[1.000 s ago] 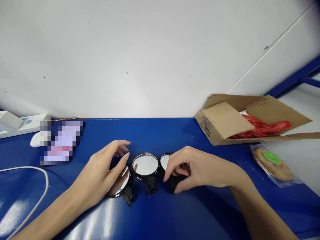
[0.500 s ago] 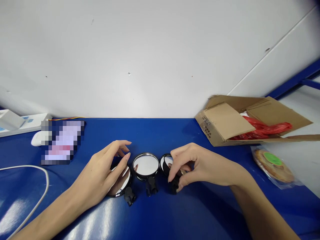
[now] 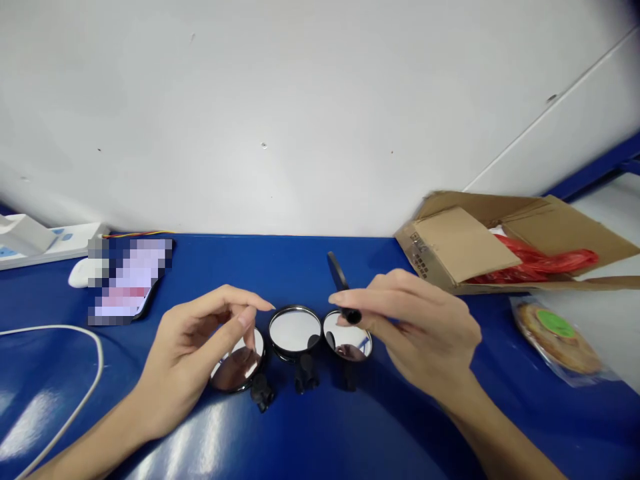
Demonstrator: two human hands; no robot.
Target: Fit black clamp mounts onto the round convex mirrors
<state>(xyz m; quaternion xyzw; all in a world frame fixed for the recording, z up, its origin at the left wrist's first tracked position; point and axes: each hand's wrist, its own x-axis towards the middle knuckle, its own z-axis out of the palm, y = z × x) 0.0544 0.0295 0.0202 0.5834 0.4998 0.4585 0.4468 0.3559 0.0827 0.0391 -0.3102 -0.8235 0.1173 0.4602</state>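
Three round black-rimmed mirrors lie face up in a row, each with a black mount toward me: a left mirror [image 3: 235,367], a middle mirror [image 3: 295,330] and a right mirror [image 3: 349,335]. Over the left one hovers my left hand [image 3: 195,347], fingers apart and holding nothing, index tip near the middle mirror's rim. My right hand [image 3: 425,327] pinches another black piece, apparently a mirror seen edge-on [image 3: 337,270], by its mount. That piece is raised above the right mirror and tilted; its face is out of sight.
An open cardboard box [image 3: 460,247] with a red plastic bag [image 3: 545,260] stands at the back right, beside a wrapped round pastry [image 3: 557,337]. At left are a phone [image 3: 133,280], a white mouse-like object [image 3: 83,273], a power strip [image 3: 75,237] and a white cable [image 3: 95,373].
My right hand has lifted the black mirror-like piece off the right mirror, whose face now shows more fully. My left index finger has stretched out slightly toward the middle mirror.
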